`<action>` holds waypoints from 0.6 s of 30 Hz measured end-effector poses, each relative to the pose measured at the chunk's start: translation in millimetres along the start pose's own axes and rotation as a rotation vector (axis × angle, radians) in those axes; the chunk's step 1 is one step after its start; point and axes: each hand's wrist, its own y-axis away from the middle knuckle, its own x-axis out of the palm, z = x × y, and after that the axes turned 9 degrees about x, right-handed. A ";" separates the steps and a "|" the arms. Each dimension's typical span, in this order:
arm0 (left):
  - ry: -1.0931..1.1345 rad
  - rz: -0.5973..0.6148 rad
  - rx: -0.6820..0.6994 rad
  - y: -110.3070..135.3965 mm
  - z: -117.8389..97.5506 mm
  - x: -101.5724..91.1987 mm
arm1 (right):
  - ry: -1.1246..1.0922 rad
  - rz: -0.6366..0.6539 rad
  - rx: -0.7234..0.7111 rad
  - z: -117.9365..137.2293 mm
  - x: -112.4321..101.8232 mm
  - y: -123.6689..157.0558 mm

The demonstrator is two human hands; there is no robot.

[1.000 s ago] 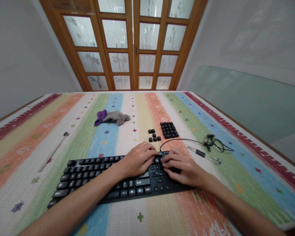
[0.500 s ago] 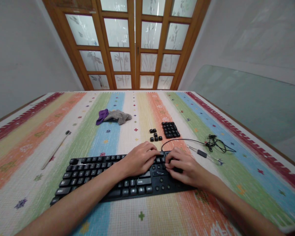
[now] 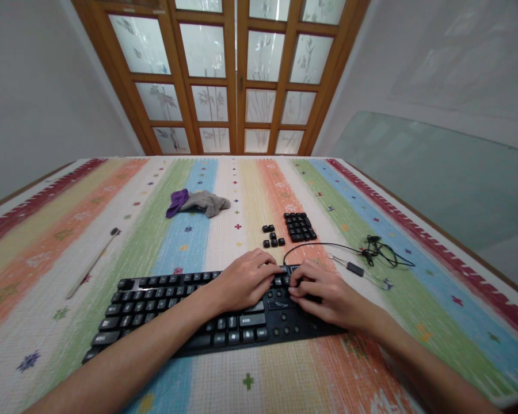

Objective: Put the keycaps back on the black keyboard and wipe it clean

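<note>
A black keyboard [image 3: 190,313] lies at a slight slant on the striped cloth. Its right end has bare round key posts where caps are off. My left hand [image 3: 247,279] lies across the keys right of the middle, fingers together and bent at the upper edge, gripping the keyboard. Over the bare number-pad part, my right hand [image 3: 317,287] has its fingers curled and bunched; what they pinch is hidden. Beyond the keyboard stands a neat block of loose keycaps [image 3: 300,226], with several separate keycaps [image 3: 274,242] left of it.
A grey and purple cloth [image 3: 205,203] lies farther back. At the left is a thin brush [image 3: 92,264] with a dark head. The keyboard's coiled cable [image 3: 377,253] and a wire keycap puller with a dark handle [image 3: 354,269] lie at the right. Wooden glazed doors [image 3: 237,86] stand behind the table.
The view has shifted slightly, and the keyboard's left end sits a little farther left in it. Both hands keep nearly the same place and pose on the keyboard.
</note>
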 end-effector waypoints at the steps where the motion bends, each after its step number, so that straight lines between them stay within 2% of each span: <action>1: 0.001 0.001 0.000 0.0 -0.1 -0.1 | -0.002 -0.007 -0.002 -0.3 0.5 0.3; 6: -0.001 0.002 -0.001 -0.7 -1.2 -0.9 | 0.001 -0.057 -0.036 -1.1 4.0 0.9; 11: -0.012 0.003 -0.005 -1.1 -1.7 -1.0 | 0.014 -0.033 -0.034 1.0 3.2 -0.3; 18: -0.016 -0.002 0.001 -0.2 -0.6 0.2 | 0.102 -0.053 0.034 6.3 1.2 -2.4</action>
